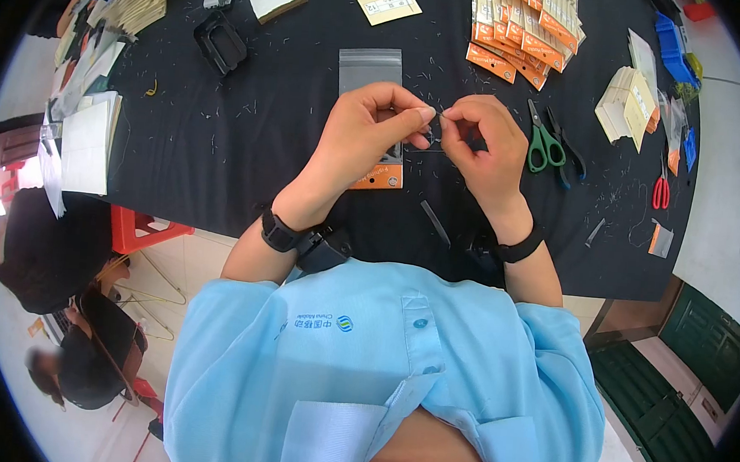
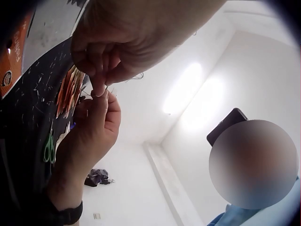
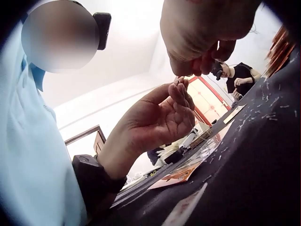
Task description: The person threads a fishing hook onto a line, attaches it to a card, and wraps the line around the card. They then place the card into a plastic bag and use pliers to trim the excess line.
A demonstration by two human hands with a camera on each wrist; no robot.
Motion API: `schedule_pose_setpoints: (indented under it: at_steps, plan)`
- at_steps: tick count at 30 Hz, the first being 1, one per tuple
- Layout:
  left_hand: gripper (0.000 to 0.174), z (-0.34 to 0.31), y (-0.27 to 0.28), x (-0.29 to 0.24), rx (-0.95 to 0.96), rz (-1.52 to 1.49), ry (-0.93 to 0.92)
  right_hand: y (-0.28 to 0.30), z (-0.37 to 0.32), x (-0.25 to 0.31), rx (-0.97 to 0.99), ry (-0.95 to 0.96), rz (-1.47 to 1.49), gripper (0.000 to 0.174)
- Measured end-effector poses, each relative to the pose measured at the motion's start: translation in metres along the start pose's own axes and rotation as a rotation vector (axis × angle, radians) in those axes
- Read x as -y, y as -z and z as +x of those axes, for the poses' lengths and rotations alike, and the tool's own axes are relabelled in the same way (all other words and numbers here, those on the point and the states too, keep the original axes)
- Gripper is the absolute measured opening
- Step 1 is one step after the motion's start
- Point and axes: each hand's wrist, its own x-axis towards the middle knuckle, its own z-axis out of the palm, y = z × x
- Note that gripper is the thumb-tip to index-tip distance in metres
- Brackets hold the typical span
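Note:
My left hand [image 1: 368, 132] and right hand [image 1: 489, 145] meet over the black-covered table, fingertips nearly touching. Each pinches a fine thread-like line [image 1: 431, 150] between thumb and forefinger. A thin loop of that line [image 2: 136, 76] stands out beside the fingertips in the left wrist view. Whatever tiny part sits between the fingertips is hidden by them. Beneath the left hand lies a clear plastic packet [image 1: 370, 63] with an orange printed card [image 1: 378, 178], partly covered by the hand. Green-handled scissors [image 1: 546, 149] lie just right of the right hand.
Dark pliers [image 1: 566, 146] lie beside the scissors. Stacked orange-and-white packets [image 1: 530, 32] are at the back right, and a black tray [image 1: 220, 42] at the back left. Red-handled scissors [image 1: 661, 193] lie far right. Short line clippings dot the cloth. Another person [image 3: 241, 80] sits across the table.

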Motion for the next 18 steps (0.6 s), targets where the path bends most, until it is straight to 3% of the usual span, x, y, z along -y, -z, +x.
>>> schedule_pose_setpoints:
  at_steps: [18]
  plan:
    - [0.014,0.0012,0.0032,0.0015,0.027,-0.056,0.009,0.001,0.0003,-0.0008,-0.005,0.036,-0.036,0.018]
